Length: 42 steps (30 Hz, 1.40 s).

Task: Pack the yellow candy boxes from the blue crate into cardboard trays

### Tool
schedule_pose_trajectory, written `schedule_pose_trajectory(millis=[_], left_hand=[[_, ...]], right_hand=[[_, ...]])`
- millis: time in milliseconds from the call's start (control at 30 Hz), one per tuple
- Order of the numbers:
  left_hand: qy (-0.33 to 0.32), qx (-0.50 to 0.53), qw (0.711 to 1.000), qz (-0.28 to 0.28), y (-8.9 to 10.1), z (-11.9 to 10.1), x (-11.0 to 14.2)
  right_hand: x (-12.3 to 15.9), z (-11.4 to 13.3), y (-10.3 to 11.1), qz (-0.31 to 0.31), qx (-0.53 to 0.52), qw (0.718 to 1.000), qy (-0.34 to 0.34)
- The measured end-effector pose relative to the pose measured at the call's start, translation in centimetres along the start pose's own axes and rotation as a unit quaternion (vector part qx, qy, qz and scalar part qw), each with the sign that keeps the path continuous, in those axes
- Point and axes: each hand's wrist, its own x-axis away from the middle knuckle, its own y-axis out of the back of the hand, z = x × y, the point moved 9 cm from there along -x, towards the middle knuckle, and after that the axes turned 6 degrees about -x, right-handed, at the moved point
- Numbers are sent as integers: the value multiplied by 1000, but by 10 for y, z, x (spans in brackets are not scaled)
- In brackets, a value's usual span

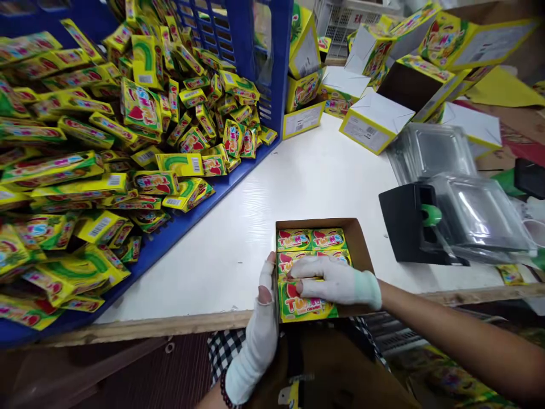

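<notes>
A cardboard box (361, 250) stands at the table's front edge, holding several yellow-green candy packs (293, 240) in rows. My left hand (259, 324), in a white glove with bare fingertips, braces the box's left wall from outside, thumb and fingers against it. Inside the box, my right hand (336, 278), gloved the same way, lies bent over the packs. Its thumb rests on the upper edge of the nearest, larger-looking candy pack (306, 307), and its fingers reach over the row behind. The palm hides part of the middle and right-hand packs.
On the left a blue crate (200, 196) is heaped with loose candy packs (140, 105). Printed cartons (377, 122) are piled at the back right. Clear plastic containers (481, 210) and a black holder (400, 221) with a green-ended tool stand at right.
</notes>
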Motion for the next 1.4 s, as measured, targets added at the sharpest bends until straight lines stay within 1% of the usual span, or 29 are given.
schedule_pose_trajectory(millis=[67, 133, 200, 300, 367, 433, 467, 500, 533, 567, 600, 633, 700, 767, 800, 833, 867, 933, 967, 1000, 1033, 1067, 1100, 1133, 1167, 1233, 1300, 1333, 1400], left_hand=[[-6, -21, 1000, -6, -5, -1, 2], [-8, -57, 998, -21, -7, 0, 5], [-5, -79, 996, -28, -8, 4, 10], [-7, -79, 997, -5, -6, 14, 16], [-31, -107, 994, 5, 9, 8, 7], [-81, -205, 975, -17, 43, -18, -18], [-116, -292, 948, -43, 65, -39, -36], [-146, -390, 904, -99, 92, -64, -55], [-165, -480, 848, -154, 119, -87, -75], [-165, -560, 789, -190, 144, -107, -96], [-151, -620, 739, -215, 166, -121, -117], [-132, -656, 709, -221, 184, -129, -135], [-115, -678, 692, -221, 206, -135, -158], [-123, -675, 693, -222, 208, -133, -161], [-132, -665, 697, -232, 203, -131, -156], [-140, -641, 712, -250, 196, -130, -148], [-143, -596, 743, -270, 188, -127, -138], [-129, -446, 837, -289, 167, -117, -120], [-110, -361, 887, -266, 151, -108, -115], [-94, -292, 925, -225, 130, -100, -113], [-85, -248, 950, -171, 107, -95, -112], [-84, -227, 963, -118, 86, -92, -113], [-90, -222, 968, -79, 71, -91, -115], [-100, -232, 966, -61, 64, -91, -118], [-108, -260, 957, -70, 66, -91, -122], [-112, -331, 926, -143, 89, -92, -133], [-102, -388, 890, -215, 114, -91, -144], [-92, -419, 873, -232, 122, -89, -149], [-65, -487, 841, -226, 126, -81, -161]], right_hand=[[1, -1, -3, -79, 8, 997, 18], [4, 3, -4, -118, 27, 992, 39], [7, 9, -9, -109, 61, 990, 63], [7, 17, -17, -78, 131, 986, 72], [7, 18, -21, -73, 178, 979, 64], [6, 17, -25, -71, 213, 973, 55], [6, 17, -27, -73, 223, 971, 55], [5, 17, -28, -77, 227, 969, 56], [5, 16, -28, -85, 227, 969, 58], [6, 14, -28, -92, 223, 969, 59], [7, 12, -28, -101, 216, 969, 61], [8, 10, -27, -109, 208, 970, 63], [12, 5, -25, -120, 189, 972, 71], [16, 3, -19, -124, 173, 974, 82], [16, 4, -13, -129, 166, 974, 83], [14, 5, -4, -137, 159, 975, 77], [10, 6, 9, -154, 149, 975, 62], [-4, 7, 41, -199, 107, 974, 7], [-14, 7, 56, -218, 72, 973, -24], [-25, 8, 67, -223, 31, 973, -52], [-37, 9, 76, -218, -9, 973, -69], [-48, 10, 82, -209, -47, 973, -85], [-57, 11, 87, -202, -82, 971, -96], [-63, 12, 93, -202, -111, 968, -101], [-67, 12, 101, -210, -139, 963, -100], [-70, 10, 117, -234, -188, 950, -81], [-74, 7, 135, -252, -194, 947, -49], [-77, 5, 143, -255, -173, 951, -38], [-90, -2, 151, -242, -88, 965, -38]])
